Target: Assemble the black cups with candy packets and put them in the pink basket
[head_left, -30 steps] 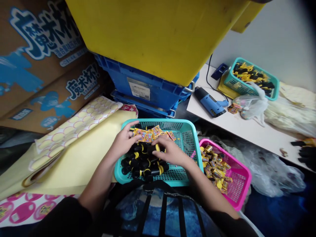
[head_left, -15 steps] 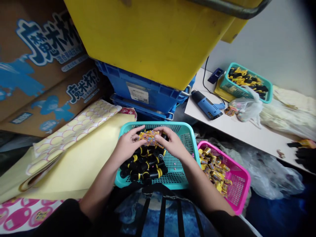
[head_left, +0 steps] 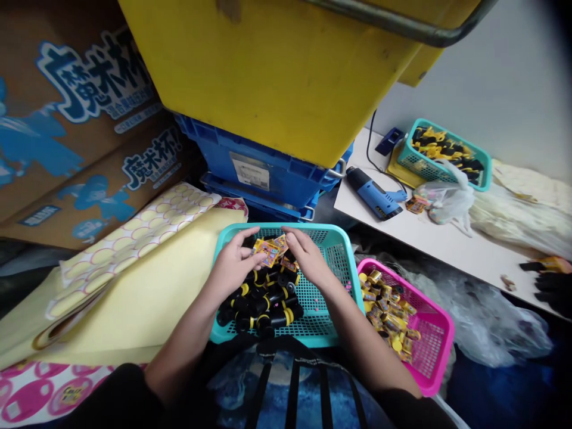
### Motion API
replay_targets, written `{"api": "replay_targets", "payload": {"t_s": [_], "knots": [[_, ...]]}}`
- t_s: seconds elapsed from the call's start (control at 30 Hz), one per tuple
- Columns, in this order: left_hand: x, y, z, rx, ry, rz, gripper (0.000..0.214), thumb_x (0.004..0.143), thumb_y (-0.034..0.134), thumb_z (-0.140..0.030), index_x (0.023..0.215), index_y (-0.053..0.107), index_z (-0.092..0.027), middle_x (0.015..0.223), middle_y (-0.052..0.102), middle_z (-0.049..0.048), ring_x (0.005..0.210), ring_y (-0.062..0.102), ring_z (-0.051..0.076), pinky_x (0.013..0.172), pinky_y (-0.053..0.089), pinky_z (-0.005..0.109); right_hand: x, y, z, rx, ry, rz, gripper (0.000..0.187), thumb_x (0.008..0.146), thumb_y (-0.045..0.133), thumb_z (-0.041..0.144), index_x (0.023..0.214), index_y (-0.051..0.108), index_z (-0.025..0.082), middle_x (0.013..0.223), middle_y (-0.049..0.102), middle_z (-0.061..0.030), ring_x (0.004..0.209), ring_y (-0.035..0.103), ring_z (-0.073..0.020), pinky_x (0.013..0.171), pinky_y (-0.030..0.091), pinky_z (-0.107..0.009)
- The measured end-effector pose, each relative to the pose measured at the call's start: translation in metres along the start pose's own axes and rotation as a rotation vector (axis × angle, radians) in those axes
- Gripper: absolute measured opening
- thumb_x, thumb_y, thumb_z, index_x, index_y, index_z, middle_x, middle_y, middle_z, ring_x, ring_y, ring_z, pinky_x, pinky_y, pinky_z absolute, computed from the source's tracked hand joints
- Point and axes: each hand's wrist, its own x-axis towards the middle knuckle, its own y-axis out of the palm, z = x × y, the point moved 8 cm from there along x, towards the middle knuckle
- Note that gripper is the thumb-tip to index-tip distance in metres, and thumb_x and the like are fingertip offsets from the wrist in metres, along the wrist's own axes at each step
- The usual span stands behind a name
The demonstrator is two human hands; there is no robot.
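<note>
A teal basket [head_left: 340, 262] rests on my lap with several black cylinders with yellow bands [head_left: 263, 301] in it. Both hands are over its far side. My left hand [head_left: 232, 268] and my right hand [head_left: 306, 256] pinch a small bunch of orange-yellow printed labels [head_left: 270, 249] between their fingertips, just above the cylinders. The fingers of both hands are curled onto the labels.
A pink basket [head_left: 431, 345] of labelled yellow pieces sits to the right. Yellow sticker sheets [head_left: 134, 280] lie at left before cardboard boxes [head_left: 75, 119]. A yellow bin [head_left: 268, 71] on blue crates [head_left: 263, 161] stands ahead. A white table [head_left: 451, 244] bears a blue heat gun [head_left: 373, 193] and another teal basket [head_left: 442, 155].
The hands gathered the spread labels into a tighter bunch and lifted it slightly toward the basket's far side. The view tilted a little.
</note>
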Motion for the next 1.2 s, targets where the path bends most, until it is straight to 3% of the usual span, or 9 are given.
{"api": "replay_targets", "payload": {"t_s": [0.13,0.27,0.47,0.57,0.67,0.8,0.97,1.07,1.2], "knots": [[-0.003,0.013,0.002,-0.033,-0.009,0.094,0.072,0.076,0.066,-0.025,0.141,0.037,-0.018,0.059,0.066,-0.0046,0.059,0.066,0.014,0.063,0.052,0.025,-0.003,0.019,0.012,0.273,-0.043,0.208,0.028,0.081,0.061,0.048,0.082,0.07,0.022,0.092,0.067,-0.0042,0.094,0.06,-0.0208,0.089,0.042,-0.037],[-0.004,0.022,0.0,-0.152,-0.007,0.111,0.066,0.072,0.07,-0.024,0.132,0.044,-0.02,0.077,0.07,-0.0014,0.07,0.067,0.014,0.066,0.054,0.025,-0.003,0.02,0.005,0.385,0.052,0.104,0.029,0.071,0.073,0.043,0.062,0.06,0.019,0.072,0.062,-0.0002,0.074,0.058,-0.0166,0.075,0.043,-0.032],[-0.002,0.008,0.003,-0.249,0.03,-0.061,0.026,0.07,0.074,-0.031,0.083,0.057,-0.017,0.073,0.069,-0.0006,0.061,0.064,0.011,0.06,0.053,0.024,-0.008,0.013,-0.004,0.695,0.144,0.119,0.02,0.078,0.059,0.04,0.088,0.062,0.022,0.079,0.06,0.0008,0.072,0.055,-0.0153,0.065,0.043,-0.028],[-0.003,0.001,0.0,-0.229,0.065,-0.089,0.033,0.07,0.073,-0.03,0.096,0.058,-0.017,0.068,0.069,-0.0017,0.058,0.064,0.012,0.059,0.053,0.023,-0.011,-0.005,-0.006,0.833,0.169,0.114,0.027,0.072,0.063,0.029,0.098,0.062,0.024,0.088,0.062,0.0002,0.077,0.056,-0.0151,0.068,0.046,-0.027],[-0.005,-0.002,-0.005,-0.19,0.097,-0.099,0.05,0.067,0.076,-0.026,0.11,0.05,-0.02,0.055,0.066,-0.0064,0.052,0.063,0.012,0.055,0.051,0.022,-0.011,-0.023,-0.003,0.79,0.134,0.115,0.033,0.072,0.071,0.028,0.104,0.063,0.025,0.091,0.064,-0.0006,0.079,0.059,-0.0145,0.076,0.047,-0.03],[-0.007,0.005,-0.008,-0.143,0.078,-0.076,0.025,0.071,0.071,-0.027,0.084,0.051,-0.02,0.057,0.067,-0.0039,0.052,0.064,0.012,0.057,0.052,0.023,-0.007,-0.033,0.003,0.675,0.05,0.128,0.03,0.073,0.071,0.033,0.101,0.064,0.024,0.088,0.065,-0.0008,0.068,0.057,-0.0129,0.068,0.047,-0.029],[-0.011,0.017,-0.011,-0.093,0.087,-0.037,0.03,0.071,0.072,-0.028,0.092,0.052,-0.02,0.062,0.068,-0.0038,0.057,0.067,0.015,0.058,0.052,0.026,-0.005,-0.023,0.01,0.44,0.012,0.141,0.031,0.084,0.05,0.044,0.092,0.066,0.02,0.081,0.063,-0.0033,0.066,0.055,-0.0152,0.06,0.044,-0.028],[-0.011,0.022,-0.011,-0.071,0.103,-0.011,0.04,0.071,0.072,-0.028,0.104,0.05,-0.021,0.059,0.067,-0.0052,0.055,0.066,0.015,0.057,0.05,0.025,-0.007,-0.011,0.019,0.233,-0.052,0.166,0.023,0.078,0.063,0.042,0.084,0.068,0.02,0.079,0.064,-0.0014,0.074,0.057,-0.0162,0.072,0.045,-0.03],[-0.01,0.025,-0.008,-0.102,0.094,0.009,0.027,0.075,0.07,-0.032,0.092,0.052,-0.02,0.06,0.067,-0.0041,0.057,0.065,0.014,0.061,0.052,0.026,-0.009,-0.005,0.018,0.266,-0.043,0.098,0.03,0.075,0.069,0.041,0.059,0.059,0.019,0.068,0.061,0.0004,0.07,0.056,-0.015,0.072,0.043,-0.029]]}}
